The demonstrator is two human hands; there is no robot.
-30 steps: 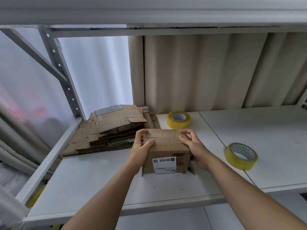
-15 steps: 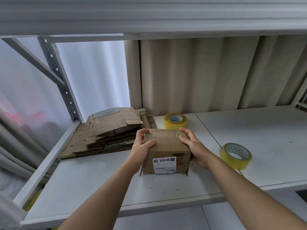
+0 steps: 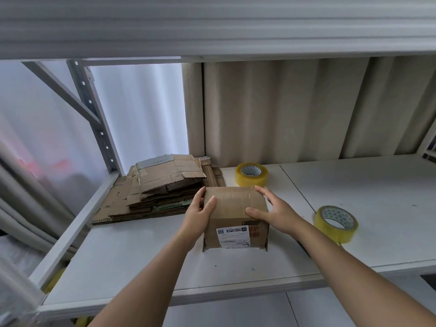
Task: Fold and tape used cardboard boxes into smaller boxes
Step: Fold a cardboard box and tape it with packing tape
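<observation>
My left hand [image 3: 200, 212] is on the left side of the box [image 3: 236, 218], thumb lying over the top edge and fingers curved round the far left corner, so it grips that side. My right hand [image 3: 274, 210] lies against the right side with the fingers nearly straight and spread; the thumb presses flat on the top near the front edge, and the forefinger reaches along the far top edge. It presses rather than clasps.

The box stands closed on the white shelf [image 3: 141, 260], near its front, with clear tape across its top and a white label [image 3: 233, 235] on the face turned to me. Red print shows just right of the label.

Behind and left of the box lies a stack of flattened cardboard [image 3: 155, 192], its near corner close to my left fingers. One yellow tape roll [image 3: 251, 174] sits just behind the box, near the curtain [image 3: 283, 109]. A second roll [image 3: 336, 223] lies to the right of my right wrist, apart from the box
</observation>
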